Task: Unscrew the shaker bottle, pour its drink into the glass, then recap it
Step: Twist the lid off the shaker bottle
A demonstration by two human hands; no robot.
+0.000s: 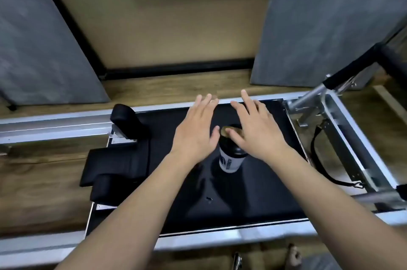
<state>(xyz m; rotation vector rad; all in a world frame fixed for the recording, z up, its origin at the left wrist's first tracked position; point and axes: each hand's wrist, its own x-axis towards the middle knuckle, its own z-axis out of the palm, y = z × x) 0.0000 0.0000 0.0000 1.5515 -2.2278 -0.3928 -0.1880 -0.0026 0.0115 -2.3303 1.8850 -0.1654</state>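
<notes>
A white shaker bottle with a black lid and a dark logo stands upright on the black padded carriage. Behind it something brownish with a round rim shows between my hands; I cannot tell whether it is the glass. My left hand hovers flat just left of the bottle's top, fingers spread, palm down. My right hand hovers over the lid on the right, fingers spread, its thumb near the brownish rim. Neither hand grips anything.
The carriage sits in a silver metal frame. Black shoulder pads and a headrest lie at the left. A metal bar with black grip and a black strap are at the right. Wooden floor surrounds it.
</notes>
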